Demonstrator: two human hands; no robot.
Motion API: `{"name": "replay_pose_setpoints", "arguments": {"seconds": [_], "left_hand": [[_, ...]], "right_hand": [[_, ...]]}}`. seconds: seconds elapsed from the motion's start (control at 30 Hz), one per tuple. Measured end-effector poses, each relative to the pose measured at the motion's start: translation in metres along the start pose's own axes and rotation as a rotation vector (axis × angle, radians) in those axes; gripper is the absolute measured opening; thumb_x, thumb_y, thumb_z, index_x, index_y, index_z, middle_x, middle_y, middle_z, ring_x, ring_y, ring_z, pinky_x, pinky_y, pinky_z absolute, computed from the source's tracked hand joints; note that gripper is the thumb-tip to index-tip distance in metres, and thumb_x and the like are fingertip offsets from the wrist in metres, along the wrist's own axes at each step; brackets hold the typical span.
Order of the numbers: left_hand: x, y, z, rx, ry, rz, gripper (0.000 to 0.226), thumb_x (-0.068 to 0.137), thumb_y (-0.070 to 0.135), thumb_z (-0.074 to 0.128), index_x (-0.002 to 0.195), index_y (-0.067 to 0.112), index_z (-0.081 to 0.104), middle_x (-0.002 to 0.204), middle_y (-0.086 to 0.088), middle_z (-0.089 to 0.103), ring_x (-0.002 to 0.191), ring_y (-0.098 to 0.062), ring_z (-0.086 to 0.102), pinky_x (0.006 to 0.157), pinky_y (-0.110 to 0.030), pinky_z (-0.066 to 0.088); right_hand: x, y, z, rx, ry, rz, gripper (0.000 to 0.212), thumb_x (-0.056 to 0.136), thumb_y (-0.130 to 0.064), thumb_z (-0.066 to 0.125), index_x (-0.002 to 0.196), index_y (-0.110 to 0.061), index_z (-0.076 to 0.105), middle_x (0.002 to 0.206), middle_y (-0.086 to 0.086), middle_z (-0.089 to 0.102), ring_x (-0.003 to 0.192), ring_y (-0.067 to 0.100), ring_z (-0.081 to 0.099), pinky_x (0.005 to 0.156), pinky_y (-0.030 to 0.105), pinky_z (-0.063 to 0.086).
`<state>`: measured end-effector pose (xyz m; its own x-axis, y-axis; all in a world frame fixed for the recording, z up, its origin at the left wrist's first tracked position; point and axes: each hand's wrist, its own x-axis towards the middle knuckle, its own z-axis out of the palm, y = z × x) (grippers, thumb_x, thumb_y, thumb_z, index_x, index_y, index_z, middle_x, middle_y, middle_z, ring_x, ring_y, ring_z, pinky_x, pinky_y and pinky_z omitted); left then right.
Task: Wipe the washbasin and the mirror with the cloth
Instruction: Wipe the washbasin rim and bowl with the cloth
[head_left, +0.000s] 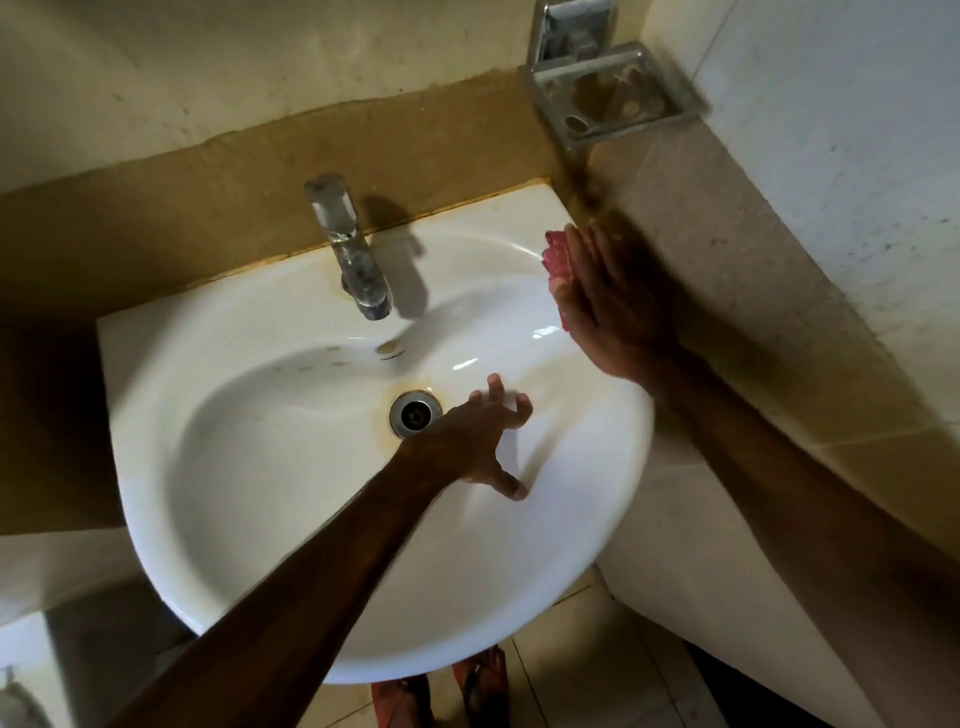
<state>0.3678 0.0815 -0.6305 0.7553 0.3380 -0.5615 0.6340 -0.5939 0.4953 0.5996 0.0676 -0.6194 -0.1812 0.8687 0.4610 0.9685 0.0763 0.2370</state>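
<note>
cloth (557, 255) pressed on washbasin (260, 467) rim by right grip (608, 306).

Basin (260, 467): white ceramic, wall-mounted, rounded front, glossy. Rust-brown ring around the drain (414, 414); brownish spots on the back ledge.
Cloth (557, 254): red-pink, bunched, on the basin's right rim, pressed under the flat fingers of the right hand (608, 306); mostly covered.
</note>
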Motion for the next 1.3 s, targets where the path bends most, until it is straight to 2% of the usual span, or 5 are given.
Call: {"name": "replay_pose_setpoints", "arguments": {"seconds": [0.2,0.4,0.7,1.07,1.3], "left_hand": [[-0.001,-0.003,0.0,-0.027,0.007,0.005,0.111,0.071,0.053,0.084,0.155,0.027,0.017,0.167,-0.015,-0.012,0.152,-0.035,0.021,0.119,-0.042,0.032],[0.001,0.006,-0.01,-0.036,0.021,-0.04,0.101,0.064,0.045,0.091,0.145,0.019,0.037,0.166,-0.016,0.011,0.138,-0.03,0.043,0.112,-0.037,0.042],[0.001,0.009,-0.014,-0.065,0.011,-0.102,0.106,0.061,0.045,0.093,0.149,0.019,0.038,0.166,-0.012,0.013,0.133,-0.029,0.048,0.106,-0.034,0.045],[-0.011,0.006,-0.013,-0.119,-0.006,-0.077,0.114,0.071,0.047,0.086,0.16,0.024,0.019,0.169,-0.011,-0.011,0.152,-0.028,0.024,0.124,-0.034,0.025],[-0.016,0.006,-0.006,-0.09,0.029,-0.067,0.112,0.076,0.049,0.082,0.161,0.024,0.014,0.168,-0.013,-0.012,0.154,-0.03,0.018,0.124,-0.039,0.024]], "right_hand": [[0.061,-0.006,0.008,0.0,-0.056,0.175,0.044,0.105,-0.028,0.048,0.136,0.0,0.062,0.135,0.025,0.066,0.122,0.043,0.065,0.104,0.053,0.053],[0.084,-0.012,0.015,0.071,-0.3,0.351,0.049,0.106,-0.048,0.044,0.128,-0.012,0.068,0.118,0.014,0.073,0.08,0.035,0.07,0.072,0.036,0.056],[0.045,-0.017,-0.006,0.153,-0.115,0.278,0.052,0.109,-0.039,0.037,0.15,-0.009,0.048,0.154,0.021,0.049,0.137,0.039,0.053,0.111,0.048,0.046],[-0.047,-0.019,-0.035,-0.057,-0.331,0.014,0.055,0.109,-0.022,0.038,0.161,-0.007,0.03,0.168,0.026,0.021,0.157,0.048,0.014,0.124,0.063,0.02],[-0.049,-0.054,-0.032,-0.172,-0.335,0.153,0.062,0.106,-0.016,0.036,0.164,-0.01,0.015,0.173,0.019,0.005,0.159,0.044,0.004,0.125,0.062,0.014]]}}
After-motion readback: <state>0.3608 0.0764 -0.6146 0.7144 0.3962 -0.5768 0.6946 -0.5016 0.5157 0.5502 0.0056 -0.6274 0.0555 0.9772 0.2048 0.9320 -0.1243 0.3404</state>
